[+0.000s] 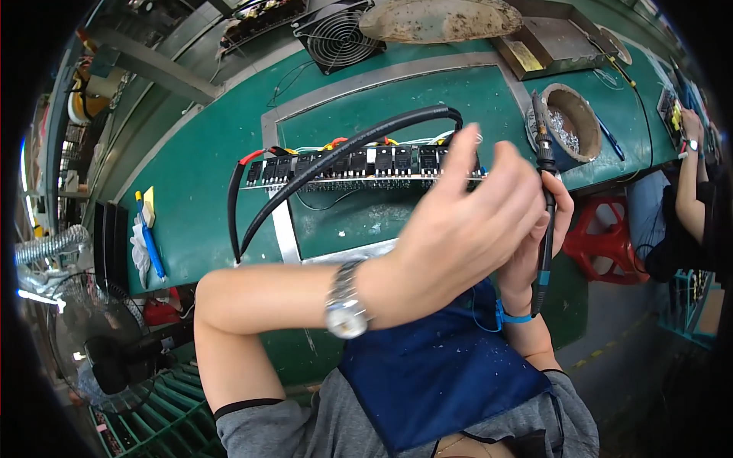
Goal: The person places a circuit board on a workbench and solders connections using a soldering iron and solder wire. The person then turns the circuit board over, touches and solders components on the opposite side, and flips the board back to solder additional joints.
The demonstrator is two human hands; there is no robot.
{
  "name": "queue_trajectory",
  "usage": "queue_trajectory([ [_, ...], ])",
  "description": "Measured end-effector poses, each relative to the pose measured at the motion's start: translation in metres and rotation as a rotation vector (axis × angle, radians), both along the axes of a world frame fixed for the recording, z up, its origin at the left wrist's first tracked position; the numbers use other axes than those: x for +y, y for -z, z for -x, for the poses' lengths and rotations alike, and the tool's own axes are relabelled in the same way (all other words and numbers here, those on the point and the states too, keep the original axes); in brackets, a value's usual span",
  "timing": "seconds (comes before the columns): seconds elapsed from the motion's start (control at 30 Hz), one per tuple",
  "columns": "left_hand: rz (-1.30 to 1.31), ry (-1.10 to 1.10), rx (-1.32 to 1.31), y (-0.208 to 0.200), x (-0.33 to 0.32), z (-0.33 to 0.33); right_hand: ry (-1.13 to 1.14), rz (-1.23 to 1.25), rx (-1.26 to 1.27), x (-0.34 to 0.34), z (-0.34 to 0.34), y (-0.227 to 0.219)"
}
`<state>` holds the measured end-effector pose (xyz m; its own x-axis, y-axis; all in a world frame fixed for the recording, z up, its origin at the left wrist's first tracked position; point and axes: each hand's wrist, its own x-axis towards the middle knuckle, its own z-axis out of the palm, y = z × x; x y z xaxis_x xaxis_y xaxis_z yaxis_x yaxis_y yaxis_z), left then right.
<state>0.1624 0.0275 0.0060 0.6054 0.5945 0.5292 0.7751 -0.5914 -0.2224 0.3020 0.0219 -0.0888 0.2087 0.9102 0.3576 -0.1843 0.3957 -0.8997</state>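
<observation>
My right hand (561, 210) is wrapped round a soldering iron (544, 263), which stands nearly upright with its tip up. A blue wrist strap (508, 317) sits on that wrist. My left hand (466, 221), with a metal watch (346, 305) on its wrist, reaches across in front of my right hand. Two of its fingers are stretched up and apart; the other fingertips are hidden. Just beyond it lies a long circuit board (359, 164) with a row of black components. A thick black cable (336, 153) loops over the board.
Right of the board stands a round pot (588, 122) with bits of metal inside, beside a blue pen (609, 137). A black fan (340, 38) and a metal tray (550, 38) are at the back. A co-worker's arm (689, 168) and a red stool (603, 240) are to the right.
</observation>
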Motion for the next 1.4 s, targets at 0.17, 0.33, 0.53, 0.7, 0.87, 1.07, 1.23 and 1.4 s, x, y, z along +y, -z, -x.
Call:
queue_trajectory([
  [0.17,0.097,-0.280,0.170,-0.017,-0.050,0.084,-0.104,-0.053,-0.020,0.009,-0.003,0.000],
  [0.33,0.377,-0.470,0.031,-0.040,-0.070,0.150,-0.111,-0.047,-0.133,-0.001,-0.009,0.005],
  [0.53,0.496,-0.364,-0.356,-0.036,-0.044,0.202,-0.115,-0.066,-0.186,-0.009,-0.012,0.006],
  [0.7,1.075,-0.317,-0.872,-0.015,-0.012,0.244,-0.083,-0.016,-0.211,-0.011,-0.008,0.002],
  [0.87,1.088,-0.313,-1.008,0.000,-0.017,0.248,-0.075,-0.038,-0.220,-0.012,-0.014,0.006],
  [1.07,1.037,-0.343,-1.028,-0.003,-0.029,0.236,-0.128,-0.143,-0.269,-0.010,-0.022,0.015],
  [1.23,1.083,-0.364,-1.006,-0.005,-0.025,0.240,-0.161,-0.136,-0.238,-0.008,-0.022,0.016],
  [1.4,1.146,-0.312,-0.979,0.003,-0.010,0.243,-0.126,-0.089,-0.239,-0.008,-0.018,0.011],
])
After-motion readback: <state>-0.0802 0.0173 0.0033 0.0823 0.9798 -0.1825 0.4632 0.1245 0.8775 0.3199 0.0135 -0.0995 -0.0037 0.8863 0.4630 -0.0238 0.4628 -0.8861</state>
